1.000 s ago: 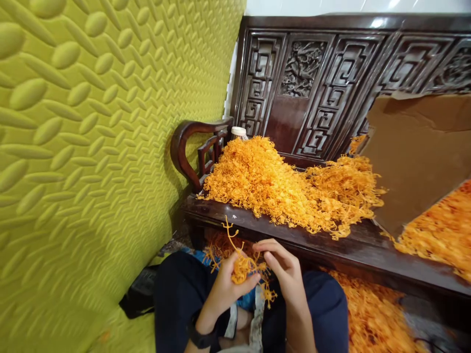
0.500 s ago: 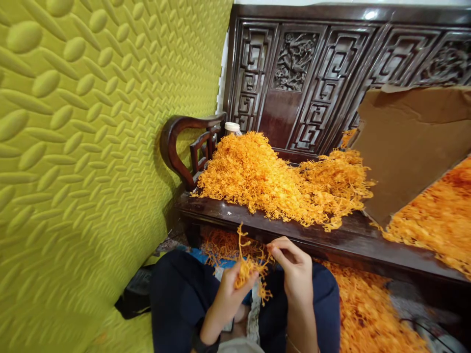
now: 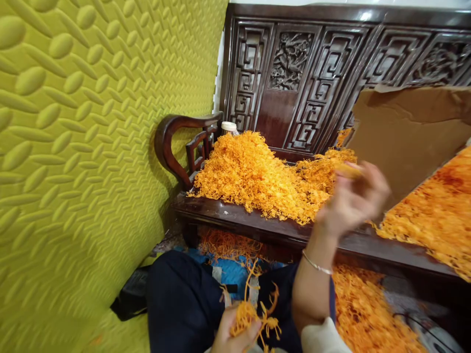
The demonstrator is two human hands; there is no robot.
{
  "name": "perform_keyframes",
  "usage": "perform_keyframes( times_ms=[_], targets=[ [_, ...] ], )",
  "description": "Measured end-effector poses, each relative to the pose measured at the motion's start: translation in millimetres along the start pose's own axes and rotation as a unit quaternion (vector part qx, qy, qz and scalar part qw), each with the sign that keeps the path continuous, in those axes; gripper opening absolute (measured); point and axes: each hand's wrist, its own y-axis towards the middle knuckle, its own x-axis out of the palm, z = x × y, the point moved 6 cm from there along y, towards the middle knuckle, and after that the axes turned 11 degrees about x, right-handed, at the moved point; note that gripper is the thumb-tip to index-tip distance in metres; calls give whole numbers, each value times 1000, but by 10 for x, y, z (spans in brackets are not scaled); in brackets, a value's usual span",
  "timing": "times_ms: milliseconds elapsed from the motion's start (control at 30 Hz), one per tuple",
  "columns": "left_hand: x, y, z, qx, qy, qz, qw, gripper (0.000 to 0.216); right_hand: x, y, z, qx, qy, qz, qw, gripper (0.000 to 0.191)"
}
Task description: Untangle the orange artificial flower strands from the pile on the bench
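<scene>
My left hand (image 3: 235, 333), low over my lap, is closed on a tangled clump of orange branching strands (image 3: 243, 316); thin stalks stick up and out to the right of it. My right hand (image 3: 355, 198) is raised over the bench seat in front of the cardboard and is smeared by motion. Between its thumb and fingers is a small orange piece (image 3: 348, 170), too blurred to name more exactly. Behind and left of that hand, a large heap of orange strands (image 3: 250, 179) lies on the dark wooden bench (image 3: 235, 214).
A cardboard sheet (image 3: 412, 132) stands on the bench, with another orange heap (image 3: 434, 215) to its right. More orange pieces (image 3: 368, 309) lie below the bench. A white-lidded container (image 3: 228, 127) sits behind the heap. At left rises a yellow-green textured mat (image 3: 91, 171).
My right hand has moved up and right, away from the left hand, carrying a small orange piece to the bench. My left hand has dropped lower with the clump.
</scene>
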Motion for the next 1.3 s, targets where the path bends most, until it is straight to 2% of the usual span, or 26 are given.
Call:
perform_keyframes(
  times_ms=[67,133,233,300,400,500,600,700,800,867,967,1067,1200,1300],
  targets=[
    [-32,23,44,16,-8,55,998,47,436,-39,190,-15,-116,-127,985,46],
    [-72,60,121,55,10,111,992,45,720,-220,417,21,-168,-240,956,51],
    [-128,148,240,92,40,162,982,40,772,-602,577,97,-144,-297,939,39],
    [-117,250,315,93,34,139,985,39,700,-899,565,145,-104,-312,933,25],
    [-96,411,477,106,33,100,989,39,575,-1359,503,239,-8,-303,922,14],
    [-134,522,618,125,43,129,983,32,445,-1733,471,322,66,-236,914,15],
    [-177,575,679,134,55,166,975,30,348,-1910,406,336,80,-199,917,25],
    [-204,594,706,147,64,168,973,28,349,-1922,299,323,53,-266,907,23],
    [-249,598,706,146,66,160,974,28,357,-1900,272,328,-25,-340,881,22],
    [-289,589,700,148,78,162,973,28,334,-1893,310,345,-60,-353,867,17],
    [-272,564,629,146,100,123,977,30,244,-1846,348,355,-45,-283,890,20],
    [-210,481,467,119,113,93,982,33,157,-1810,255,312,-29,-201,928,17],
    [-199,282,297,101,95,159,977,39,96,-1814,-18,227,-52,-138,963,11],
    [-197,127,253,98,65,188,975,44,99,-1818,-187,200,-35,-141,969,13]
  ],
)
